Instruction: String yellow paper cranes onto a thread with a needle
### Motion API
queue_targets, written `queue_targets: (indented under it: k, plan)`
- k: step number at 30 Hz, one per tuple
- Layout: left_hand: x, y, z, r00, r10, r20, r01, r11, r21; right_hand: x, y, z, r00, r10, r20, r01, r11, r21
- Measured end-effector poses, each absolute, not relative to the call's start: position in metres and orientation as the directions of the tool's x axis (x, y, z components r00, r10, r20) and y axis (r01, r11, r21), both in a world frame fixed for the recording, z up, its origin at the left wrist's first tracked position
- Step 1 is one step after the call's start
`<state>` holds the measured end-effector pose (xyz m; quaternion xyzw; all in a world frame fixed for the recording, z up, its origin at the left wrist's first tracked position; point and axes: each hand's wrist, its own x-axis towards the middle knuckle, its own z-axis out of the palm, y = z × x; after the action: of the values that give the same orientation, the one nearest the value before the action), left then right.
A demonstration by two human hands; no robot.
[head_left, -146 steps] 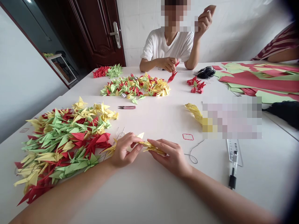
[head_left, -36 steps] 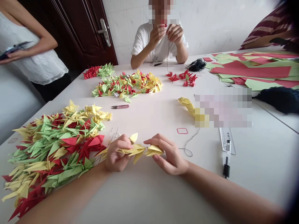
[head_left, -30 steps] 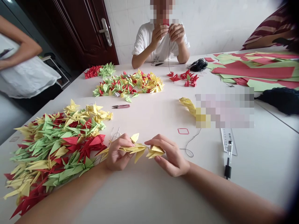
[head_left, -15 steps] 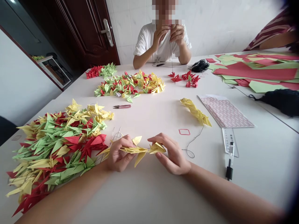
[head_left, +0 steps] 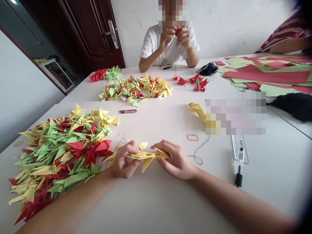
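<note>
At the near edge of the white worktop (head_left: 158, 201), my left hand (head_left: 124, 159) and right hand (head_left: 175, 161) pinch opposite ends of a yellow paper crane string (head_left: 143, 156), just right of a heap of folded cranes (head_left: 60, 152).

We see a chain of folded pale-yellow paper pieces (head_left: 142, 156), all one colour, with no print on it. The big heap of folded paper pieces (head_left: 58, 152) beside it mixes light green, pale yellow and deep red. A smaller far heap of folded paper (head_left: 135, 89) carries the same three colours. The loose folded cluster (head_left: 198, 83) is plain red. The flat paper sheets (head_left: 265, 76) are red and light green. The smooth tabletop (head_left: 158, 201) is plain white, the panelled door (head_left: 95, 32) dark reddish brown, and the striped sleeve (head_left: 284, 32) maroon with thin pale lines.
</note>
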<state>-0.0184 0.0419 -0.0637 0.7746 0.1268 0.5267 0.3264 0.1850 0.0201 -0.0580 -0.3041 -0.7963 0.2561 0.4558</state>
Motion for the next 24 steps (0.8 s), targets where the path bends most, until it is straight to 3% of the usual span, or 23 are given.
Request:
queue_targets:
  k: [7,11,18,24]
  plan:
    - [-0.0188,0.0420,-0.0611,0.498,0.536,0.682,-0.048,-0.768,0.639,0.1859,0.0204,-0.0605,-0.560,0.661,0.500,0.206,0.695,-0.688]
    - [-0.0177,0.0423,-0.0600,0.500,0.547,0.671,-0.009,-0.772,0.635,0.1853,0.0208,-0.0650,-0.558,0.656,0.508,0.206,0.702,-0.681]
    - [-0.0180,0.0377,-0.0585,0.557,0.642,0.526,0.097,-0.680,0.727,0.1816,0.0187,-0.0641,-0.510,0.641,0.574,0.263,0.751,-0.605]
    - [-0.0203,0.0386,-0.0624,0.503,0.678,0.535,0.141,-0.675,0.724,0.1809,0.0183,-0.0615,-0.440,0.671,0.597,0.294,0.735,-0.611]
